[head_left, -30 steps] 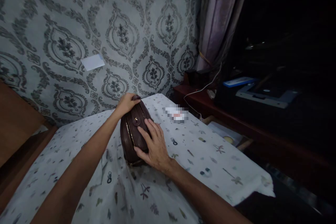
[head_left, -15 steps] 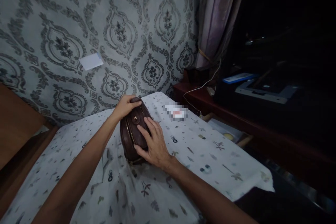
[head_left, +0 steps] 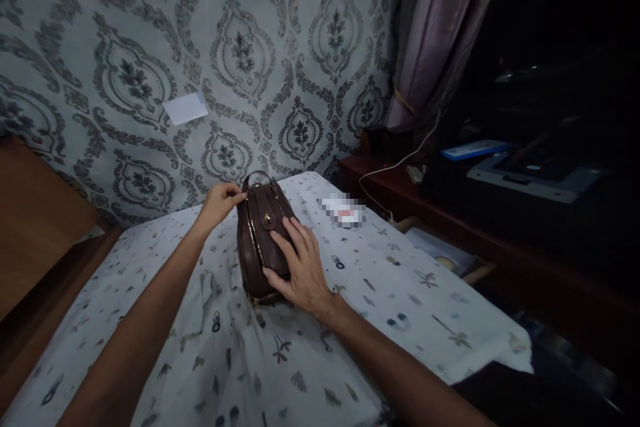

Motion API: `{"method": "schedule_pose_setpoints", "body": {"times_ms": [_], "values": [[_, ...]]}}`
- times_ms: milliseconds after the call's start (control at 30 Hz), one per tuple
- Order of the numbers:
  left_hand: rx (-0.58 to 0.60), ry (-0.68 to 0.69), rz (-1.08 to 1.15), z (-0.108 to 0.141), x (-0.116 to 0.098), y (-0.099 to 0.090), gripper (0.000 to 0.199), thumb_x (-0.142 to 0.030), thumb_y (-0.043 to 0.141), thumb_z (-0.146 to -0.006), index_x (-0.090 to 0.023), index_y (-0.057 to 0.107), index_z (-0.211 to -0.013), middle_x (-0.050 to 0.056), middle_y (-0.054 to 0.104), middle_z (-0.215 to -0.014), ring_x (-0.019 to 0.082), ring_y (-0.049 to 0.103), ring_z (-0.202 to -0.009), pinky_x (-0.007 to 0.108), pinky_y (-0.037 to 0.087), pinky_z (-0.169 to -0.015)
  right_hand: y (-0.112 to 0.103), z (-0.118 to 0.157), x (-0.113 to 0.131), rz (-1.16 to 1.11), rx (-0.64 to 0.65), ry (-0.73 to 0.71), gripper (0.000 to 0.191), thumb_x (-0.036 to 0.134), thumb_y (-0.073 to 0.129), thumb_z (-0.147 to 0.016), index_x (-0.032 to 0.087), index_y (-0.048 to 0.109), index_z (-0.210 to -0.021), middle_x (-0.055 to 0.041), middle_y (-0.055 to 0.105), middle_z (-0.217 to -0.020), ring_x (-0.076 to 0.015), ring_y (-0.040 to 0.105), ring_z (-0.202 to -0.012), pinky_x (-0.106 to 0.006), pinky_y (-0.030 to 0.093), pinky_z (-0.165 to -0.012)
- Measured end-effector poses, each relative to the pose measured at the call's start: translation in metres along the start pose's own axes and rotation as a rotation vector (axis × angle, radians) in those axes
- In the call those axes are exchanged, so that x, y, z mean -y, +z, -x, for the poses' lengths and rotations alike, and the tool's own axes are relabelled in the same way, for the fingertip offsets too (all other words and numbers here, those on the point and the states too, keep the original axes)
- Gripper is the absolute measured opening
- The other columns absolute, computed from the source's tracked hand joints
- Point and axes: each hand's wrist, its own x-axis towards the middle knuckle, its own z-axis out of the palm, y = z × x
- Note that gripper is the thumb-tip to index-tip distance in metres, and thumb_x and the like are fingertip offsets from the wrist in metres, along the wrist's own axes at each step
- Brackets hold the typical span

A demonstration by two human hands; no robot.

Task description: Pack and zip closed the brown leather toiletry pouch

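Bag: one brown bag (head_left: 266, 243), on the patterned cloth (head_left: 380, 293).
Left hand (head_left: 220, 205): thumb and finger nearly together at the bag's far end; too dim to tell whether they grip anything.
Right hand (head_left: 303, 267): spread, pressed on the bag's side, grasping nothing.
Handling: brace firmly; draw any zip in line, unforced.
Count: one clasp (head_left: 269, 219), two hands.

"What's on the bench (head_left: 360, 280)?"

"Printed white cloth, corner drooping near right. Pale blurred item (head_left: 346, 211) by the right edge, unreadable."

"Past that edge?"

"Drawer (head_left: 479, 272) pulled out, pale contents. Dark red ledge (head_left: 353, 165) behind; white cable (head_left: 395, 166) looping down from above it."

"Far edge?"

"Damask-patterned wall (head_left: 300, 133), white card (head_left: 185, 108) on it. Mauve curtain (head_left: 430, 33), tied, beyond far right corner."

"Left?"

"Brown panel (head_left: 40, 220), slanted."
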Motion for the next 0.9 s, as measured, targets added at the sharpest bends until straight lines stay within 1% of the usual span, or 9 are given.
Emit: {"method": "schedule_pose_setpoints", "body": {"times_ms": [33, 133, 200, 333, 433, 567, 667, 800, 900], "values": [[-0.010, -0.002, -0.008, 0.002, 0.000, 0.001, 0.026, -0.044, 0.068, -0.070, -0.018, 0.065, -0.067, 0.000, 0.063, -0.066, 0.016, 0.055, -0.068, 0.028, 0.042, -0.071, 0.000, 0.000, 0.000, -0.001, 0.004, -0.001, 0.063, 0.040, 0.060, -0.092, 0.019, 0.046, -0.149, -0.0174, 0.040, -0.161, -0.0348, 0.033, -0.151, -0.060, 0.033, -0.120], [-0.039, -0.006, -0.009, 0.005, -0.003, 0.005, 0.025, -0.042, 0.067, -0.070, -0.018, 0.070, -0.076, 0.002, 0.069, -0.077, 0.018, 0.059, -0.077, 0.030, 0.043, -0.078, -0.001, 0.000, 0.001, 0.006, -0.004, -0.014, 0.061, 0.042, 0.060, -0.093, 0.018, 0.048, -0.147, -0.0181, 0.041, -0.160, -0.0343, 0.032, -0.151, -0.059, 0.033, -0.120], [-0.049, -0.007, -0.020, 0.006, -0.006, 0.007, 0.025, -0.043, 0.066, -0.070, -0.019, 0.070, -0.076, 0.002, 0.070, -0.079, 0.019, 0.060, -0.080, 0.030, 0.043, -0.079, -0.002, -0.001, 0.001, 0.015, -0.014, -0.023, 0.061, 0.044, 0.060, -0.093, 0.016, 0.049, -0.145, -0.0194, 0.042, -0.159, -0.0340, 0.032, -0.152, -0.058, 0.032, -0.121], [-0.067, -0.030, -0.038, 0.006, -0.009, 0.011, 0.024, -0.043, 0.067, -0.068, -0.019, 0.066, -0.069, 0.001, 0.064, -0.071, 0.018, 0.053, -0.073, 0.030, 0.040, -0.073, -0.001, -0.001, 0.002, 0.038, -0.015, -0.029, 0.063, 0.048, 0.062, -0.091, 0.016, 0.050, -0.144, -0.0194, 0.043, -0.158, -0.0336, 0.031, -0.152, -0.056, 0.032, -0.121], [-0.119, -0.069, 0.030, 0.008, -0.009, 0.016, 0.022, -0.041, 0.066, -0.065, -0.019, 0.066, -0.069, 0.000, 0.062, -0.069, 0.016, 0.050, -0.070, 0.029, 0.038, -0.071, -0.001, 0.000, 0.001, 0.047, 0.012, -0.013, 0.064, 0.049, 0.062, -0.091, 0.017, 0.049, -0.145, -0.0187, 0.042, -0.160, -0.0337, 0.032, -0.152, -0.058, 0.031, -0.121], [-0.187, -0.093, 0.121, 0.012, -0.009, 0.023, 0.023, -0.040, 0.067, -0.063, -0.018, 0.065, -0.070, -0.001, 0.062, -0.069, 0.016, 0.051, -0.070, 0.028, 0.038, -0.070, -0.001, 0.000, 0.000, 0.037, 0.044, -0.006, 0.065, 0.050, 0.062, -0.091, 0.017, 0.050, -0.146, -0.0188, 0.041, -0.161, -0.0341, 0.031, -0.152, -0.059, 0.030, -0.122], [-0.190, -0.110, 0.146, 0.012, -0.010, 0.025, 0.024, -0.041, 0.068, -0.064, -0.018, 0.065, -0.069, -0.002, 0.059, -0.065, 0.015, 0.049, -0.067, 0.027, 0.036, -0.066, -0.001, 0.000, 0.000, 0.034, 0.029, -0.018, 0.065, 0.049, 0.062, -0.091, 0.016, 0.050, -0.145, -0.0195, 0.041, -0.160, -0.0338, 0.031, -0.152, -0.058, 0.030, -0.121], [-0.170, -0.144, 0.177, 0.008, -0.012, 0.025, 0.024, -0.041, 0.068, -0.065, -0.019, 0.061, -0.062, -0.004, 0.051, -0.056, 0.013, 0.044, -0.061, 0.027, 0.033, -0.061, -0.001, 0.001, 0.000, 0.039, 0.043, -0.005, 0.065, 0.049, 0.062, -0.091, 0.018, 0.049, -0.146, -0.0180, 0.040, -0.161, -0.0340, 0.030, -0.152, -0.058, 0.030, -0.121], [-0.172, -0.156, 0.206, 0.006, -0.012, 0.026, 0.024, -0.042, 0.066, -0.065, -0.019, 0.059, -0.060, -0.004, 0.051, -0.057, 0.013, 0.043, -0.060, 0.026, 0.033, -0.060, -0.001, 0.001, -0.001, 0.026, 0.040, -0.002, 0.065, 0.048, 0.061, -0.092, 0.019, 0.047, -0.148, -0.0176, 0.040, -0.161, -0.0343, 0.031, -0.152, -0.059, 0.031, -0.121]]}}
